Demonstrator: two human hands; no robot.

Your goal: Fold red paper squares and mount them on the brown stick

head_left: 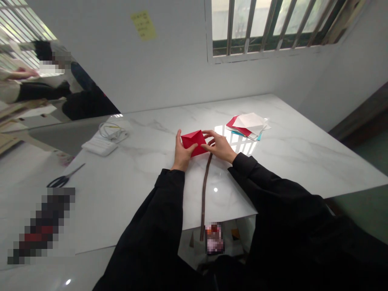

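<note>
Between my two hands, just above the marble-patterned table (145, 161), is a red envelope (192, 139) with a pointed flap crease along its top. My left hand (183, 153) grips its left side, thumb across the front. At the right edge my right hand (220, 146) pinches it between thumb and fingers. A thin brown stick (205, 186) lies below my right hand, its near end jutting past the table edge. To the right rests a loose stack of white, red and blue paper pieces (250, 124).
Scissors (63, 179) lie at the left, near a white power strip (99, 146) with a coiled cable (112, 131). A yellow note (143, 25) sticks to the wall below-left of a barred window (273, 26). People (81, 87) sit at far left.
</note>
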